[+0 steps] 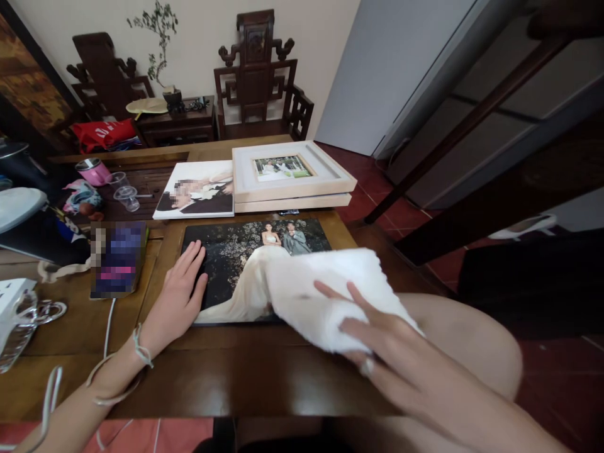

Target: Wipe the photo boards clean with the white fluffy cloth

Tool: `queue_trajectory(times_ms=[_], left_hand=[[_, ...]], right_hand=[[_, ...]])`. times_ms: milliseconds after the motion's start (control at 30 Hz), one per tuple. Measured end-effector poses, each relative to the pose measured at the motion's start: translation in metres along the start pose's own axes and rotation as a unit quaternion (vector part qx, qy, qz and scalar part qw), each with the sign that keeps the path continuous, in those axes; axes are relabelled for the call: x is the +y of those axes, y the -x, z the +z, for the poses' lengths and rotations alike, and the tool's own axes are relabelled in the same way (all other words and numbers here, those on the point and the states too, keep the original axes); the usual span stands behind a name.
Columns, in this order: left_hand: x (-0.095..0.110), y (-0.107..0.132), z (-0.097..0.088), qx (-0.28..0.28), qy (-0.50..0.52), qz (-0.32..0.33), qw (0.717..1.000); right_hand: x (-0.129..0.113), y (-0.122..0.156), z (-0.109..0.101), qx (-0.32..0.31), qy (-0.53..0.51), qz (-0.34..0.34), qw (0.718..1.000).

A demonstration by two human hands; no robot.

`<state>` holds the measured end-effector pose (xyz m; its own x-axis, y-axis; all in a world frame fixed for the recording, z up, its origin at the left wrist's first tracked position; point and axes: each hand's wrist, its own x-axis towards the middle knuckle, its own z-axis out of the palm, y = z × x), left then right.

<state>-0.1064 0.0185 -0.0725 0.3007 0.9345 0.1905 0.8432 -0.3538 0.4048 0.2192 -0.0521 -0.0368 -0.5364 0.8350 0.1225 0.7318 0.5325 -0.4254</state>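
Observation:
A large dark wedding photo panel (231, 258) lies flat on the wooden table (202, 371). It shows a person in a long pale gown beside a person in a grey suit. My left hand (182, 289) rests flat on the panel's left edge, its fingers stretched out. In my right hand (377, 340) is a folded white cloth (325, 277), gripped between thumb and fingers. The cloth covers the panel's lower right part, and whether it presses on the surface I cannot tell.
Behind the panel are a white-edged photo print (202, 189) and stacked pale frames (292, 173). To the left sit a phone (117, 258) on a stand with a white cable, a power strip (12, 302), a pink mug (93, 171) and clear cups. A round stool (462, 333) stands at right.

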Motion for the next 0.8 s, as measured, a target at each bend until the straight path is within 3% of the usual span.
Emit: queue_trajectory(times_ms=[100, 200, 367, 467, 567, 667, 800], left_hand=[[0.000, 0.000, 0.000, -0.001, -0.002, 0.000, 1.000], [0.000, 0.000, 0.000, -0.001, -0.005, 0.003, 1.000], [0.000, 0.000, 0.000, 0.005, 0.000, 0.015, 1.000], [-0.001, 0.000, 0.001, 0.010, 0.006, 0.022, 1.000], [-0.002, 0.001, 0.001, 0.010, 0.006, 0.020, 1.000], [-0.002, 0.001, 0.001, 0.007, 0.004, 0.015, 1.000], [-0.001, 0.001, 0.001, 0.005, 0.004, 0.011, 1.000]], right_hand=[[-0.015, 0.021, -0.001, -0.022, 0.003, -0.058, 0.998], [-0.020, 0.010, -0.007, -0.040, -0.002, -0.057, 0.998], [-0.004, -0.059, -0.015, -0.063, -0.009, 0.005, 0.998], [0.015, -0.106, -0.016, -0.043, -0.015, -0.011, 0.999], [0.024, -0.136, -0.011, -0.013, -0.027, -0.008, 1.000], [0.019, -0.135, -0.001, 0.012, -0.017, -0.015, 1.000], [-0.006, -0.085, 0.016, 0.015, 0.004, -0.034, 0.999]])
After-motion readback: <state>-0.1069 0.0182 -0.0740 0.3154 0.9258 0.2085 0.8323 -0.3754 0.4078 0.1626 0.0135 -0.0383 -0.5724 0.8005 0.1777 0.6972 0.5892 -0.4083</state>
